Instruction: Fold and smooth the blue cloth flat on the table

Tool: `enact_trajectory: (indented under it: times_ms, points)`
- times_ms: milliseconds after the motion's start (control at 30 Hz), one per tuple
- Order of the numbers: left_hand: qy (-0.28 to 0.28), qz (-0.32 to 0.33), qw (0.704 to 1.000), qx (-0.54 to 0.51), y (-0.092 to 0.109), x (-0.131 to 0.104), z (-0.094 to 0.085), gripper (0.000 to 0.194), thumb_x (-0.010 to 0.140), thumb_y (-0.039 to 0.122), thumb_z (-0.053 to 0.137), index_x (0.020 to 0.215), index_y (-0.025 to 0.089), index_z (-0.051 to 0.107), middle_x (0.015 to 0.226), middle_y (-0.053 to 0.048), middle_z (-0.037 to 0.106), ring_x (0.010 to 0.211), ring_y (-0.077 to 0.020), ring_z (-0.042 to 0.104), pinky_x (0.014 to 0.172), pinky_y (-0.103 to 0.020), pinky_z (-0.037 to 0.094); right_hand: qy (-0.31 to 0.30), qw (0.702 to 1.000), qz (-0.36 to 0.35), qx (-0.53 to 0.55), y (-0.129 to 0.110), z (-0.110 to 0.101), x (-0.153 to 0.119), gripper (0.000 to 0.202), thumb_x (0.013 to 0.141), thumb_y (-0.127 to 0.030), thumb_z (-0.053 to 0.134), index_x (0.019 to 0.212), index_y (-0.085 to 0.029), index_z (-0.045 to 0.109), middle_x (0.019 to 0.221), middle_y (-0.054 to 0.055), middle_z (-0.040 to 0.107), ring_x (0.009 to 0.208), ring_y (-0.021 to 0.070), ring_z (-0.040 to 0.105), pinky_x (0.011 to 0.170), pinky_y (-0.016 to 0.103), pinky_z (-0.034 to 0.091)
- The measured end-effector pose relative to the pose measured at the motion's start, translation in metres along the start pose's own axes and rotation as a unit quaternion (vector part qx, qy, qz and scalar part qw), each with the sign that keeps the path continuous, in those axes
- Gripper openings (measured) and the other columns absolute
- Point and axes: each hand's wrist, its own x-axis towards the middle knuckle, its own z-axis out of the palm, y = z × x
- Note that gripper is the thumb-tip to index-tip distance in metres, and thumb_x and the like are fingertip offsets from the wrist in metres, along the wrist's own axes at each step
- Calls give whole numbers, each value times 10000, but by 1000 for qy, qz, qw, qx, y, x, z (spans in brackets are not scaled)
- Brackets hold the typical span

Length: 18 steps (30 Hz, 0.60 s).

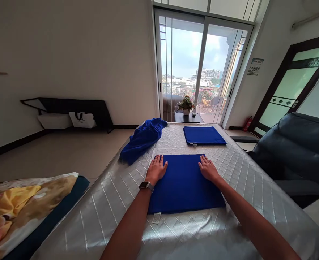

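A folded blue cloth (185, 186) lies flat in front of me on a silvery quilted mattress (107, 206), with a small white label at its near left corner. My left hand (156, 169), a watch on its wrist, rests with fingers stretched out on the cloth's far left corner. On the far right corner lies my right hand (208, 168), flat and fingers extended. Farther back on the right is a second folded blue cloth (204, 135), also with a label. A crumpled blue cloth (144, 141) sits at the mattress's far left edge.
A bed with patterned bedding (32, 206) stands at the lower left. On the right is a dark armchair (303, 151). Beyond the mattress, a potted plant (186, 104) stands on a small table before a sliding glass door. A white bag (82, 120) is by the left wall.
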Motion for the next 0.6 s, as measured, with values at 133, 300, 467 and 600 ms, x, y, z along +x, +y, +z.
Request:
enact_trajectory:
  times_ms: [133,300,467,600]
  points:
    - [10,0,1000,5,-2,2,3,685,1041,485,252,1568,60,355,1660,-178,308,1550,-284,257,1269,-448,201,-17,1000,9,-2,-3,5,-7,674,1057,-431,180,1635,-85,175,1705,62,140,1574,188,98,1262,379,66]
    - [6,1,1000,7,-6,4,6,692,1042,518,234,1575,93,352,1664,-159,309,1551,-271,254,1266,-440,208,-21,1000,12,7,-3,5,-7,684,1055,-446,165,1636,-85,161,1707,49,120,1576,183,80,1265,383,49]
    - [-2,1,1000,23,-6,6,7,700,1044,513,230,1578,73,335,1667,-167,291,1555,-271,243,1264,-448,209,-32,999,6,26,-1,3,-6,699,1052,-467,154,1637,-85,145,1708,46,95,1577,182,57,1267,400,24]
    - [5,3,999,42,-7,7,8,686,1045,498,231,1573,77,348,1661,-168,306,1546,-265,269,1260,-443,225,-34,998,-1,50,2,0,-7,712,1048,-483,152,1636,-81,146,1708,49,96,1578,191,56,1269,413,26]
